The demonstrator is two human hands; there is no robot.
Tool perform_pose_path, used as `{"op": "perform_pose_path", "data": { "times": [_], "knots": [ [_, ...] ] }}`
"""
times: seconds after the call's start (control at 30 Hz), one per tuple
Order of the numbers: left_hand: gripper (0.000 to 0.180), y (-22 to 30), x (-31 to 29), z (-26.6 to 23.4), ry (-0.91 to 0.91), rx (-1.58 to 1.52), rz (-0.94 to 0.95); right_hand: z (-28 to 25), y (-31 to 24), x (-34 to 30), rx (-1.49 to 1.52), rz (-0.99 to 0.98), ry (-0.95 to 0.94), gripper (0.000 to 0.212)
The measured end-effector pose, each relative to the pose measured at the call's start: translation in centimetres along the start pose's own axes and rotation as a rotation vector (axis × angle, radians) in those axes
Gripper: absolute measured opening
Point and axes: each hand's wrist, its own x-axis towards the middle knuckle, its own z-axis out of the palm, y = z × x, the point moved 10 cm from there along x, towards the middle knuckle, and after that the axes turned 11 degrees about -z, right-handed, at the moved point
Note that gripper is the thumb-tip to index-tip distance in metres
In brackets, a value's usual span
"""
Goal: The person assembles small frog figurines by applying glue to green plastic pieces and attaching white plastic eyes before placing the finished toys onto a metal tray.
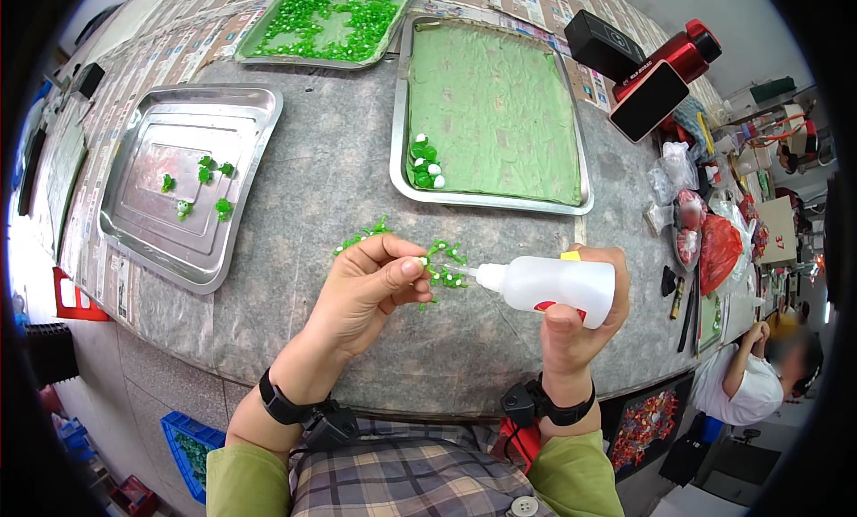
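"Squeeze bottle (553, 285), whitish and translucent, was held on its side over the grey table cover (308, 151), nozzle toward the left. How was it gripped?"

"Right hand (578, 343) was wrapped around the base end, thumb on the near side, beside a red mark on the bottle wall."

"And the left hand (361, 289)?"

"Thumb and forefinger were pinched together on a small piece (422, 262), pale where it showed, mostly covered by the fingertips. Nozzle tip stood just beside it. Whether the two touched, I could not tell."

"Anything close around the hands?"

"Loose green-and-white bits (451, 252) lay on the cover around the nozzle tip; more of the same sat just beyond the left hand."

"Trays?"

"Three, all metal. Ahead stood the green-lined tray (500, 106), a cluster of rounded green and white pieces (426, 164) in its near left corner. Off to the left, the bare metal tray (156, 227) held six small green figures (223, 209), spaced apart or nearly touching. At the far edge, another tray (245, 51) carried a thick scatter of green pieces (344, 12)."

"Beyond those?"

"Far right: a black box (600, 44), a red flask (683, 53) and a dark-screened phone (650, 101) near its base. Further right, a co-worker in a white top (728, 387) sat apart."
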Motion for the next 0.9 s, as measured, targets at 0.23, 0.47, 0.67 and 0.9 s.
{"op": "perform_pose_path", "data": {
  "times": [0.23, 0.47, 0.67, 0.9],
  "knots": [
    [0.010, -0.1, 0.0, 0.0, 0.009, -0.001, -0.010, 0.1, -0.1, -0.1, -0.015, -0.020, -0.019, 0.046],
    [0.009, -0.3, 0.0, -0.1, 0.001, -0.007, -0.024, -0.5, -0.1, -0.2, -0.044, -0.038, 0.033, 0.046],
    [0.009, -0.3, 0.1, -0.1, -0.006, -0.004, -0.023, -0.5, 0.1, -0.2, -0.069, -0.001, 0.008, 0.047],
    [0.009, -0.3, -0.1, 0.0, 0.004, 0.000, -0.025, -0.6, 0.0, -0.2, -0.096, -0.040, 0.015, 0.047]
  ]
}}
